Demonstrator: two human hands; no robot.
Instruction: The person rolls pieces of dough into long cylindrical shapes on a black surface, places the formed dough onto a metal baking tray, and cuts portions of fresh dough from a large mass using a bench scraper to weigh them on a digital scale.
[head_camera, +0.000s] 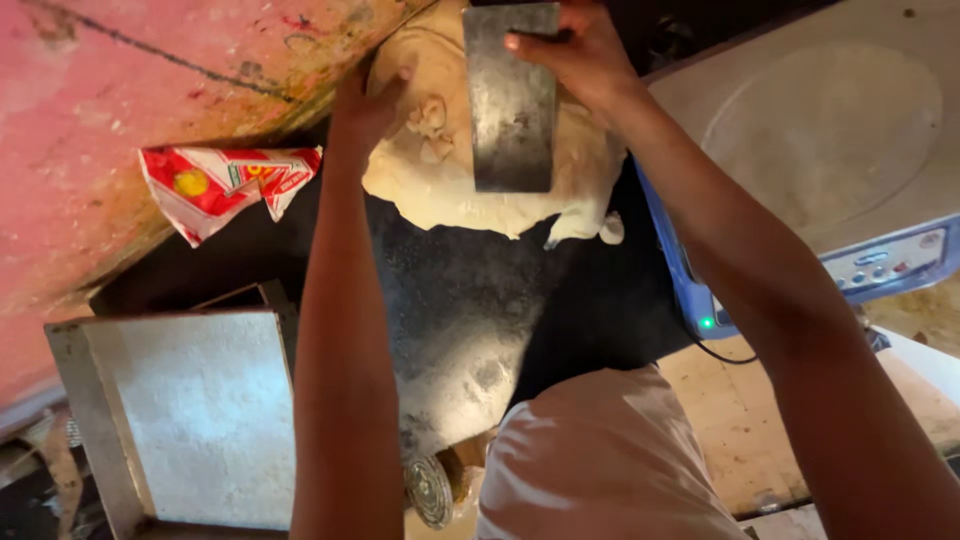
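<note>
Right hand (575, 50) reaching forward, grip clenched on the top of a flat metal scraper (512, 100) standing blade-down over a pale dough mound (440, 185) on the dark bench (480, 300), left hand (365, 105) resting fingers loosely on the dough's left edge, crumpled red-and-white packet (225, 180) lying left against the pink wall (100, 120)

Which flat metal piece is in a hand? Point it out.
The dark rectangular metal scraper, gripped at its top by the right hand over the dough. The square metal tray at lower left lies untouched.
</note>
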